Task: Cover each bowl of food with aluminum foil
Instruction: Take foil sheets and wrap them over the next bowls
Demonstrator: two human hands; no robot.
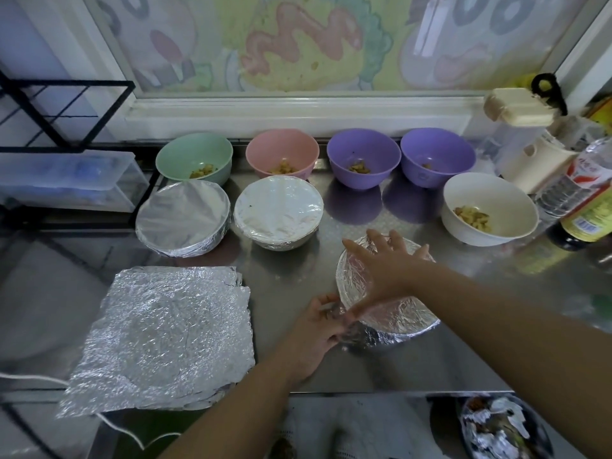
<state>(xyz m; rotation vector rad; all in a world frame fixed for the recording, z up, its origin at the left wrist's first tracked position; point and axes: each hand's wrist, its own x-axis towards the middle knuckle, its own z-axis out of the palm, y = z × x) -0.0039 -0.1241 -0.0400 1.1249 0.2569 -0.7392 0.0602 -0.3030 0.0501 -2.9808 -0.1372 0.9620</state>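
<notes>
The foil stack [159, 336] lies left of the wrapped bowl [407, 313], with two covered bowls [183, 217] behind.

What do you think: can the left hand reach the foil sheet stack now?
Likely yes. The left hand pinches the near bowl's foil; only bare counter separates it from the foil sheet stack, once it lets go.
</notes>
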